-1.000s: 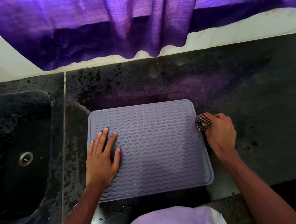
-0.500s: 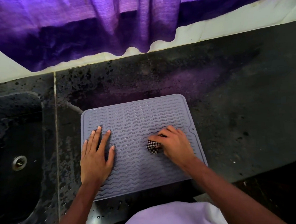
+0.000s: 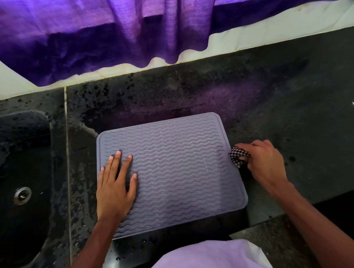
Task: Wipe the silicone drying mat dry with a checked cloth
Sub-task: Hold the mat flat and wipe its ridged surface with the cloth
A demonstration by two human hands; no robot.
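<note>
Now the grey silicone drying mat (image 3: 174, 171) lies flat on the dark countertop (image 3: 295, 116), close to its front edge and a little right of the sunken sink (image 3: 18, 156) at the counter's left end. The left hand (image 3: 115, 187) rests palm-down on the mat's left part, fingers straight and slightly spread. The right hand (image 3: 265, 161) sits at the mat's right edge, about midway along it, fingers curled round a bunched checked cloth (image 3: 238, 156). The cloth touches the mat's raised rim, while the hand itself is over bare counter. Water droplets speckle the counter behind and left of the mat. A drain (image 3: 22, 195) shows in the sink, and a purple curtain (image 3: 124, 29) hangs over the back edge.
</note>
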